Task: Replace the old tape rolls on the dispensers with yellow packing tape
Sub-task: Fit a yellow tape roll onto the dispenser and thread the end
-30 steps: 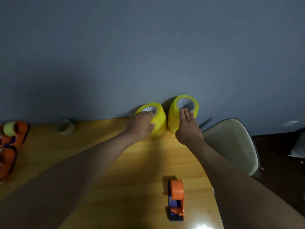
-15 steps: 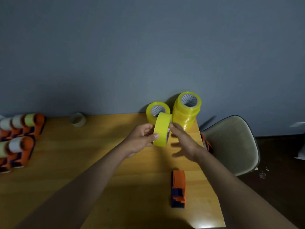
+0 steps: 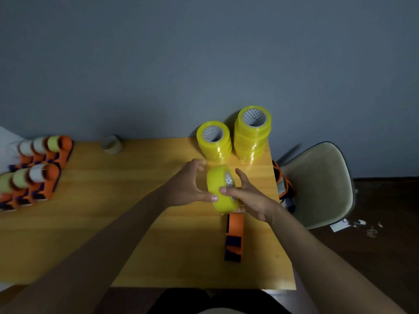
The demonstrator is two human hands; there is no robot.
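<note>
1. A wooden table (image 3: 95, 223) stands against a plain grey-blue wall (image 3: 158, 64); a pale shell chair (image 3: 322, 184) sits off its right edge on a dark floor.
2. A yellow tape roll (image 3: 218, 191) is held above the table, toward the right edge, between both hands.
3. The left hand (image 3: 188, 186) grasps the roll from its left side, thumb laid on the yellow outer band, fingers curled over the upper edge.
4. The right hand (image 3: 248, 196) grips the roll from the right, thumb on the band, fingers behind the core face.
5. The roll stands on edge; its core axis runs roughly left to right, the printed core opening facing right toward the right hand.
6. An orange and dark blue dispenser (image 3: 234, 236) lies on the table just below the held roll, long axis running from far edge to near edge.
7. Two stacks of yellow rolls (image 3: 214, 141) (image 3: 252, 132) stand at the far right corner, cores upward.
8. Orange dispensers with pale rolls (image 3: 38, 168) crowd the left edge; a lone pale roll (image 3: 112, 145) sits at the far edge.
</note>
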